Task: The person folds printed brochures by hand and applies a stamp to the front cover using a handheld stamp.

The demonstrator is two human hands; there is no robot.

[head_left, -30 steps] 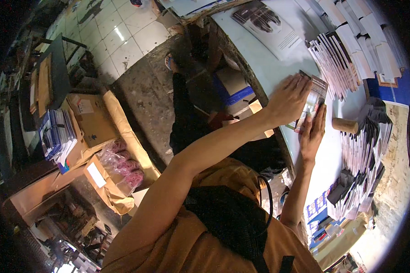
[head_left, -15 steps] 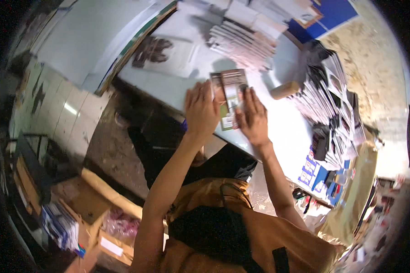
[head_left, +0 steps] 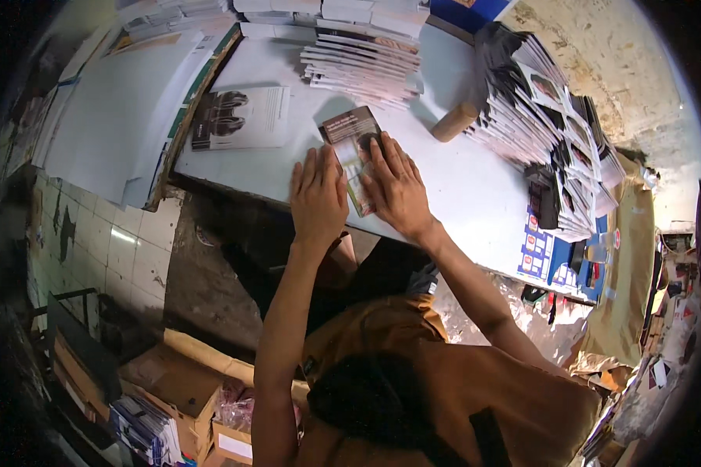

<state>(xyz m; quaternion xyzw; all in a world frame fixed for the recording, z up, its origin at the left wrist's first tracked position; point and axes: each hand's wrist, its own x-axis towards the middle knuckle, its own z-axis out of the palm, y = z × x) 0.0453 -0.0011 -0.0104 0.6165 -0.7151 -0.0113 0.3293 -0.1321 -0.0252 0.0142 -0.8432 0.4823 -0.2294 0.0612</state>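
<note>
A narrow folded leaflet (head_left: 352, 124) with a brown top and printed pictures lies at the near edge of the white table (head_left: 288, 171). My left hand (head_left: 319, 194) rests along its left edge, fingers stretched out and lying flat. Over the leaflet's right side lies my right hand (head_left: 397, 183), its fingers extended and pressing on the paper. Neither hand grips anything. Part of the leaflet is hidden beneath my right fingers. To the left, a flat printed sheet (head_left: 245, 121) with a dark picture lies on the table.
A short wooden cylinder (head_left: 454, 122) lies beyond my right hand. Stacked folded leaflets (head_left: 358, 66) stand at the back, with more piled leaflets (head_left: 514, 109) at the right. Large white sheets (head_left: 117, 117) cover the left surface. Cardboard boxes (head_left: 171, 381) sit low at left.
The leaflet showed two side-by-side panels earlier; now it is folded into one narrow strip. My right hand has come over it, nearer my left. The whole view has shifted.
</note>
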